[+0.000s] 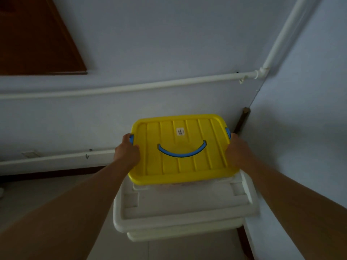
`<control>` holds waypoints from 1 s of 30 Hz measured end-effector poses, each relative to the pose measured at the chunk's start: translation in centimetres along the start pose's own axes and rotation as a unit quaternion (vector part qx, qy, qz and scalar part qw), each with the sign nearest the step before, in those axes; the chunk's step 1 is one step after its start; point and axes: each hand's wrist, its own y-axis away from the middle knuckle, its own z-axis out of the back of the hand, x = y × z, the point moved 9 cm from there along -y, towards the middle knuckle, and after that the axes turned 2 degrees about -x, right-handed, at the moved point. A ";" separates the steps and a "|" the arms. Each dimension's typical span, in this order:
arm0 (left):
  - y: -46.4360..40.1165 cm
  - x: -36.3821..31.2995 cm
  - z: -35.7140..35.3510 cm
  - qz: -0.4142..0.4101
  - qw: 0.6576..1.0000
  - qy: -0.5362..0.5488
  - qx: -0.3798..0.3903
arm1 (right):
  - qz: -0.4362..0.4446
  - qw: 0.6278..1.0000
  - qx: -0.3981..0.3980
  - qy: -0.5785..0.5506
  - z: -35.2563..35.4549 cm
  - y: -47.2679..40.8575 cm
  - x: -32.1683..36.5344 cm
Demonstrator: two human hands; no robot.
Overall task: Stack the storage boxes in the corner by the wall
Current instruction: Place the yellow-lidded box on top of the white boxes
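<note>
Holding: both hands clamp the short ends of a yellow-lidded storage box [180, 147] above a larger white storage box [185, 205].
Yellow-lidded box: its ribbed yellow lid is closed, with a curved blue carry handle [181, 150] lying flat in the middle and a small white label [180, 131] behind it; blue latches show at both short ends. Its body is pale and mostly hidden under the lid, and the contents cannot be made out.
White box: closed by a white lid with recessed corners; it stands on the floor [37, 196] in the corner, its right side close to the right wall. What is inside cannot be seen.
Relation: the yellow-lidded box sits over the far part of the white lid; whether it rests fully on it or is just above it cannot be told.
Left grip: the left hand [127, 152] is curled round the left end of the yellow lid, thumb on top, fingers wrapped over the blue latch.
Right grip: the right hand [237, 151] is curled round the right end, fingers hidden beneath the rim by the blue latch.
Corner: pale walls meet behind the boxes; a white pipe [131, 87] runs along the back wall and turns upward at the corner.
Also: a brown wooden panel [37, 36] hangs on the back wall, upper left.
</note>
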 end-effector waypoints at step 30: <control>18.2 6.5 10.9 -0.033 0.998 -0.045 -0.017 | 0.074 0.997 -0.009 0.032 3.9 21.7 5.1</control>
